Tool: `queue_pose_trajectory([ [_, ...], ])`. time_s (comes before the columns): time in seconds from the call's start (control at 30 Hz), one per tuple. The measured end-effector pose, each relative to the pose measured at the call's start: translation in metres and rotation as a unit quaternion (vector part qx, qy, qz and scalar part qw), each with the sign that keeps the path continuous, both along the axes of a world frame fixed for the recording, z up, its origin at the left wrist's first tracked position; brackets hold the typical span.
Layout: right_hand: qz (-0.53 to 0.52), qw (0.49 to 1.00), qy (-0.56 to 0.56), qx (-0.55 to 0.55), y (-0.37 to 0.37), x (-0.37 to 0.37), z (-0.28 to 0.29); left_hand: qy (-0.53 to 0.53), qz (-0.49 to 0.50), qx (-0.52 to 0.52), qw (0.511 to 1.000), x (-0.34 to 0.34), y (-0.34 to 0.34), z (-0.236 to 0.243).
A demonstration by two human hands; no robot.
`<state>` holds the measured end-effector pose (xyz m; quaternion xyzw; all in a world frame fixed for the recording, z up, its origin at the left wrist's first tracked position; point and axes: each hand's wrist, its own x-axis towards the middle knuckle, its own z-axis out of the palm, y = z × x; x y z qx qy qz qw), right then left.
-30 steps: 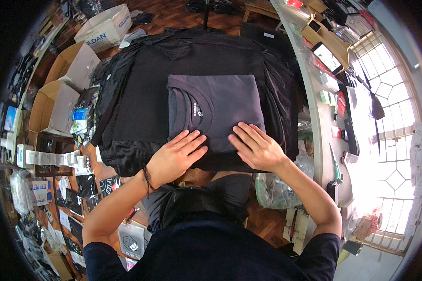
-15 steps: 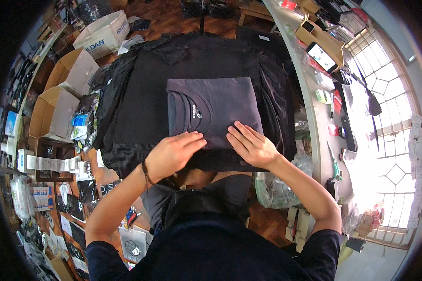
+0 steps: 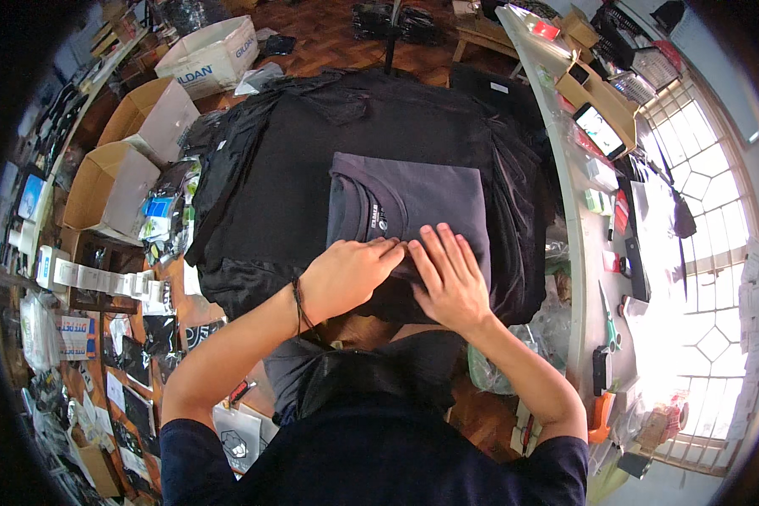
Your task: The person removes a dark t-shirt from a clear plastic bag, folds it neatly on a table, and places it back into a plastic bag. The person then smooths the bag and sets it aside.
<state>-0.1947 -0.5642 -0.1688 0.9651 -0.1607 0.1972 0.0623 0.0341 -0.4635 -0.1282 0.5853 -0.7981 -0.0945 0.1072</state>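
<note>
A folded dark grey T-shirt [image 3: 447, 190] lies on a black cloth-covered surface [image 3: 295, 160] in front of me, its round neckline toward the left. My left hand [image 3: 350, 274], with a dark cord round the wrist, rests at the near left part of the shirt. Its fingers are bent and pressed together on the fabric; the fingertips partly hide what they grip. Flat on the near right part of the shirt lies my right hand [image 3: 451, 278], its fingers stretched out. The two hands meet at the fingertips. Both cover the shirt's near edge.
To the right runs a long narrow table [image 3: 594, 278] bearing a phone [image 3: 599, 131], scissors [image 3: 610, 316] and a cardboard tray. Open cardboard boxes [image 3: 114, 194] stand on the left, with plastic-wrapped packages beside them. A white carton [image 3: 207, 59] sits on the far floor.
My left hand has slid right, close against the right hand. The right hand has turned more upright and flatter on the shirt. The whole view has shifted slightly.
</note>
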Motion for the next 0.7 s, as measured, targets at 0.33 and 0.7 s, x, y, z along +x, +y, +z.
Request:
queue_pose_trajectory([
  [0.33, 0.069, 0.989, 0.104, 0.085, -0.005, -0.019, 0.028, -0.082, -0.043, -0.048, 0.994, 0.005, 0.039, 0.002],
  [0.7, 0.119, 0.99, 0.079, 0.023, -0.036, -0.063, 0.032, 0.056, -0.105, -0.034, 0.992, 0.05, 0.043, 0.011],
])
